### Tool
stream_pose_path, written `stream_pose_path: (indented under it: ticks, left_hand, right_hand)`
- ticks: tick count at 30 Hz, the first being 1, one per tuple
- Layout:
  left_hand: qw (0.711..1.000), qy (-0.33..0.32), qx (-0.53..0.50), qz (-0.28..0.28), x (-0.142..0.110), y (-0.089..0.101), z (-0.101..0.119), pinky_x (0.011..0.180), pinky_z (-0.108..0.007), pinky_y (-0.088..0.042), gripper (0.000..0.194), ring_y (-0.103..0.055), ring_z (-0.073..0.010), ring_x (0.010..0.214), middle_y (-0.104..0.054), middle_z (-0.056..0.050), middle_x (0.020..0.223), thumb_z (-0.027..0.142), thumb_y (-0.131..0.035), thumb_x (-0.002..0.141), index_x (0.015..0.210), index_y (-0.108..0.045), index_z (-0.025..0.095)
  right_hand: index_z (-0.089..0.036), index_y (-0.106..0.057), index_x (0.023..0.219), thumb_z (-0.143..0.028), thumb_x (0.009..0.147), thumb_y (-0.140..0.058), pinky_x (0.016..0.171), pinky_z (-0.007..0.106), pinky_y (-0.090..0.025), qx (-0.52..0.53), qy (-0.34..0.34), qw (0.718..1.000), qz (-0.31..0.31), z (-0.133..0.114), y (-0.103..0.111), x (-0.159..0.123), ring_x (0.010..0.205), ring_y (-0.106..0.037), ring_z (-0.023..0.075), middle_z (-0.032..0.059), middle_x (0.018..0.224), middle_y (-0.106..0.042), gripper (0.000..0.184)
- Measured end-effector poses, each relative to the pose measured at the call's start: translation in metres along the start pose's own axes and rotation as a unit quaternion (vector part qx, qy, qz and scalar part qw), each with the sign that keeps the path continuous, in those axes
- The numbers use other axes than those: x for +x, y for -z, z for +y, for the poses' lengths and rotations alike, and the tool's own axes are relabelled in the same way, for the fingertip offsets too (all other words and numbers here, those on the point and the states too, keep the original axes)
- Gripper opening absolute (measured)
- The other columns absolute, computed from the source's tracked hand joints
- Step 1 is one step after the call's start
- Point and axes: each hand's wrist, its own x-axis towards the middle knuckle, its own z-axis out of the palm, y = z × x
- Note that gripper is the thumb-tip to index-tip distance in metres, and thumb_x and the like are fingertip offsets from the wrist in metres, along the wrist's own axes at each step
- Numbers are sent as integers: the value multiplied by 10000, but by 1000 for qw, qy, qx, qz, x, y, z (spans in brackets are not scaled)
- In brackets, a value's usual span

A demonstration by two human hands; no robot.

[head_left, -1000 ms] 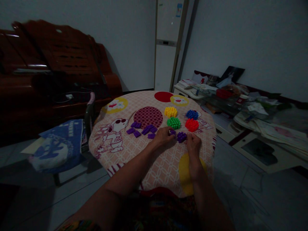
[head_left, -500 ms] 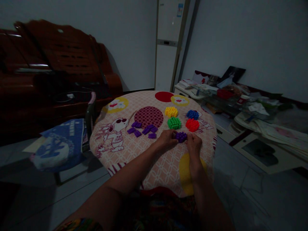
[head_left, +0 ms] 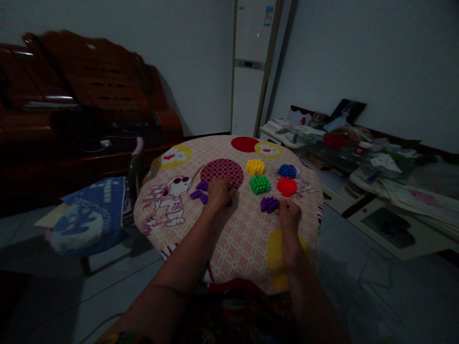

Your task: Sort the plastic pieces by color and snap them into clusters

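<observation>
On the table's near right side lies a cluster of purple knobbed building blocks. My right hand is closed, its fingertips pinching the right end of that cluster. My left hand is over the loose purple blocks at the lower edge of the printed maroon circle. Its fingers point down and are mostly hidden behind the back of the hand, as are several of the blocks. Beyond my right hand sit a green cluster, a red cluster, a yellow cluster and a blue cluster.
A patterned cloth covers the round table. To the left stands a chair with a blue bag, a wooden sofa behind it. A cluttered low cabinet runs along the right wall. A white upright unit stands at the back.
My left hand has let go of the purple cluster and moved left to the loose purple blocks. The right hand stays at the cluster's right end.
</observation>
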Motion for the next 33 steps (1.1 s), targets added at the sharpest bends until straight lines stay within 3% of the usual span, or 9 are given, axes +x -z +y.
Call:
stream_pose_path:
  ticks: [4, 12, 17, 21, 27, 30, 33]
  left_hand:
    - [997, 23, 36, -62, 2, 2, -11, 905, -366, -474, 256, -645, -302, 1039, -726, -140, 1049, 347, -627, 860, 1020, -725, 174]
    - [997, 33, -62, -37, 6, 5, -17, 844, -317, -484, 154, -665, -243, 981, -744, -93, 1014, 183, -640, 812, 936, -730, 178]
    - [986, 23, -167, 8, 2, 1, 5, 784, -299, -485, 119, -656, -197, 855, -731, -63, 918, 206, -653, 792, 900, -684, 165]
    - [963, -5, -264, -54, -8, -11, 33, 660, -258, -457, 116, -620, -155, 714, -678, -4, 753, 249, -696, 745, 820, -650, 173]
    - [951, -32, -294, -94, -20, -20, 59, 621, -238, -412, 139, -583, -132, 677, -643, 15, 716, 211, -731, 686, 760, -625, 158]
    - [942, -31, -306, -131, -22, -20, 61, 625, -237, -424, 222, -603, -140, 700, -662, 10, 751, 200, -754, 655, 847, -652, 154]
    - [934, -41, -309, -173, -23, -21, 60, 657, -248, -456, 430, -635, -155, 728, -693, -1, 800, 171, -776, 613, 1031, -672, 157]
  right_hand:
    - [-215, -553, 579, -481, 836, -454, 548, 282, -350, 4, -8, 1000, -1, -1, 0, 0, 507, -516, 167, -2, 485, -563, 383]
    - [-211, -561, 580, -485, 841, -457, 541, 281, -353, 1, -2, 1000, 4, -4, 1, -1, 498, -512, 167, 3, 485, -566, 392]
    - [-212, -573, 592, -484, 840, -455, 560, 283, -364, 3, 3, 1000, 2, 0, -1, 0, 541, -522, 178, 3, 485, -561, 386]
    - [-211, -574, 594, -486, 840, -456, 566, 279, -358, -9, 6, 1000, 2, 4, -1, 2, 580, -517, 180, 7, 492, -560, 388]
    - [-201, -594, 632, -492, 850, -452, 562, 272, -360, -9, 14, 1000, -5, 7, -2, 2, 590, -523, 177, 11, 543, -581, 390]
    - [-198, -605, 641, -476, 849, -454, 556, 267, -359, -12, 10, 1000, -6, 7, -2, 2, 588, -524, 174, 9, 543, -582, 379]
    - [-201, -598, 632, -461, 846, -459, 555, 265, -361, -13, 12, 1000, -4, 7, -2, 2, 589, -530, 173, 6, 543, -585, 365]
